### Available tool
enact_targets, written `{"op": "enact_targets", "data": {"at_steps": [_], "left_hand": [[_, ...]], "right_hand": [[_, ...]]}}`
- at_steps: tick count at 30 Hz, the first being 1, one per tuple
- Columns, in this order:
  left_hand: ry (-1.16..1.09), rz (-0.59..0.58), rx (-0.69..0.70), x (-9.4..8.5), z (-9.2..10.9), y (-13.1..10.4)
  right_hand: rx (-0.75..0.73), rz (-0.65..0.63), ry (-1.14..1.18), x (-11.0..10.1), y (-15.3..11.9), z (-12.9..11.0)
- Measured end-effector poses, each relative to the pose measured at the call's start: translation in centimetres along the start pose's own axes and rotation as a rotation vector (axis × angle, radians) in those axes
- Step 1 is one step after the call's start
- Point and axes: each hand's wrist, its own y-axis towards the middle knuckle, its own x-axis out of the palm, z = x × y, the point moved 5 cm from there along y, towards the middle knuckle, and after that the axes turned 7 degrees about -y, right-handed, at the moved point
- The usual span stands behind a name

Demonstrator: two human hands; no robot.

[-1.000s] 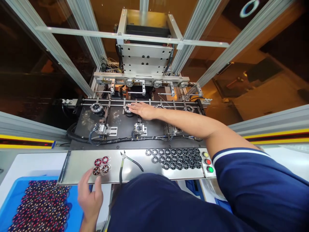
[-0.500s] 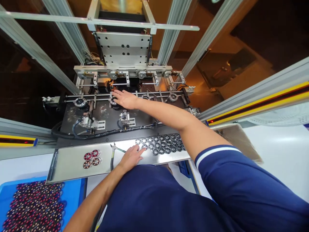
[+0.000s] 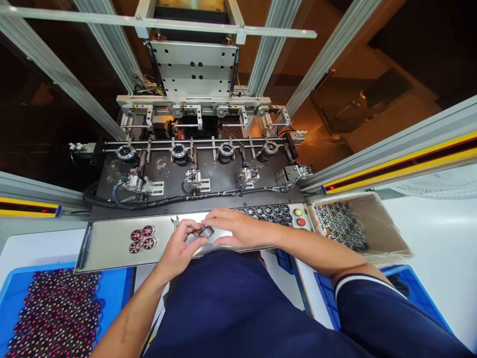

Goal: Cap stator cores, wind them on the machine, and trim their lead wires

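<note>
Over the steel tray [image 3: 112, 253], my left hand [image 3: 182, 246] pinches a dark, toothed stator core [image 3: 206, 231] between thumb and fingers. My right hand [image 3: 240, 227] is just to the right of it, thumb and fingers spread around the core; whether they touch it I cannot tell. Partly behind my right hand lie several dark stator cores [image 3: 270, 214] in rows. Cutting pliers [image 3: 175, 222] are mostly hidden by my left hand. Several red-and-copper wound stators [image 3: 143, 238] lie grouped on the tray's left side.
Behind the tray, a machine carries round fixtures, including a left one [image 3: 126, 153] and a right one [image 3: 269, 149]. A blue bin [image 3: 115, 283] of wound stators stands left. At right are yellow and red buttons [image 3: 299, 217] and a lined box [image 3: 387, 223] of metal parts.
My right hand has come back from the second fixture to the tray. My left hand has lifted from the tray's cores and now holds a stator core.
</note>
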Motion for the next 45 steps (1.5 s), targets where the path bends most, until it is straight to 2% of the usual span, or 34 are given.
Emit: {"op": "enact_targets", "data": {"at_steps": [2,5,8,10,13,15,18,20,22,24,25,27,29,31,33,37,45], "left_hand": [[-0.087,0.001,-0.009,-0.3,2.0,-0.4],[-0.208,0.029,-0.015,0.2,3.4,-0.7],[-0.271,0.096,-0.028,0.7,3.5,-0.9],[-0.272,0.139,-0.036,0.6,3.4,-1.0],[-0.228,0.155,-0.043,-0.1,3.5,-1.2],[-0.193,0.141,-0.035,-0.5,3.8,-1.3],[-0.129,0.072,0.001,-0.6,4.5,-1.5],[-0.049,-0.004,0.053,-0.4,4.7,-1.6],[0.096,-0.03,0.122,-0.3,4.3,-1.2],[0.254,0.0,0.165,-0.2,2.8,-0.1],[0.327,0.013,0.177,0.0,1.8,0.7],[0.426,-0.01,0.184,0.7,-0.8,2.4],[0.496,-0.075,0.191,1.9,-3.5,3.9],[0.56,-0.125,0.199,3.0,-5.8,4.9],[0.608,-0.146,0.206,3.6,-7.3,5.3],[0.642,-0.14,0.205,3.8,-8.5,5.3],[0.486,-0.064,0.141,3.2,-8.9,5.6]], "right_hand": [[0.005,0.114,-0.016,0.1,0.0,-1.1],[0.025,0.311,-0.07,-0.4,0.4,-2.3],[0.063,0.352,-0.016,-1.2,0.8,-2.7],[0.11,0.251,0.12,-1.7,1.1,-2.2],[0.198,0.013,0.414,-2.2,1.7,-0.7],[0.197,-0.14,0.554,-2.2,2.0,-0.1],[0.117,-0.297,0.611,-2.0,2.2,-0.1],[0.06,-0.356,0.598,-2.2,2.3,-0.3],[0.023,-0.393,0.571,-3.0,2.6,0.0],[0.026,-0.373,0.527,-4.8,3.2,1.9],[0.055,-0.34,0.477,-6.0,3.7,3.6],[0.192,-0.242,0.313,-8.5,4.7,8.5],[0.46,-0.217,-0.086,-10.4,5.2,14.8],[0.56,-0.226,-0.196,-11.1,5.5,19.5],[0.589,-0.252,-0.228,-10.9,5.5,22.6],[0.588,-0.303,-0.282,-9.8,5.0,25.1],[0.564,-0.379,-0.326,-9.1,5.2,25.9]]}}
